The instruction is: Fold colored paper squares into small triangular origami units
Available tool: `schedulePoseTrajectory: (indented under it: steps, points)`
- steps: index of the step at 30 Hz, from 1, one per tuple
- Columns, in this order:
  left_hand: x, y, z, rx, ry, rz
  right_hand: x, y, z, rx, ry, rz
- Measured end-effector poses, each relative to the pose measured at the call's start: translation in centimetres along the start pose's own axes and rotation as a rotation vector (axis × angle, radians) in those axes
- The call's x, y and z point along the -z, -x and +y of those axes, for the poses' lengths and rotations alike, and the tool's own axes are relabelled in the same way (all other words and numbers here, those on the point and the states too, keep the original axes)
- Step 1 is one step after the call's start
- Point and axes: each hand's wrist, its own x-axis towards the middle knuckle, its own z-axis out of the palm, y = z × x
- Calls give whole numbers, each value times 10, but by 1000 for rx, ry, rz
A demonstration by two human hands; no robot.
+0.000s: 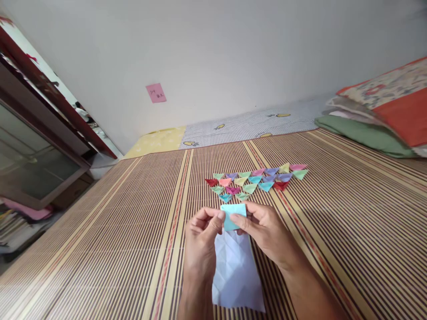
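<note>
Between my two hands is a small folded square of light turquoise paper (237, 210). My left hand (204, 233) pinches its left edge between thumb and fingers. On the other side, my right hand (263, 226) grips the paper, its thumb lying across the front and its fingers behind. Under the hands a creased white sheet (235, 271) lies on the striped mat. Just beyond the paper sit several small folded paper boats (250, 189) in rows, coloured red, pink, green, blue, purple and yellow.
The striped mat (116, 231) covers the bed. Folded bedding and pillows (376, 120) are stacked at the far right. Along the wall runs a patterned cloth (240, 126). A pink note (155, 93) is stuck to the wall. A glass-fronted cabinet (36, 151) stands at left.
</note>
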Motion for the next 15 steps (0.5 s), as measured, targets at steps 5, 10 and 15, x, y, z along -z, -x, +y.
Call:
schedulePoseTrajectory:
  steps: [5, 10, 15]
  points:
    - [2, 2, 6, -30, -223, -91, 4, -1, -3, 93, 139, 52]
    - [-3, 8, 12, -174, -562, -65, 3, 1, -12, 92, 234, 35]
    - [-12, 7, 3, -52, -264, -86, -2, 2, -11, 54, 123, 186]
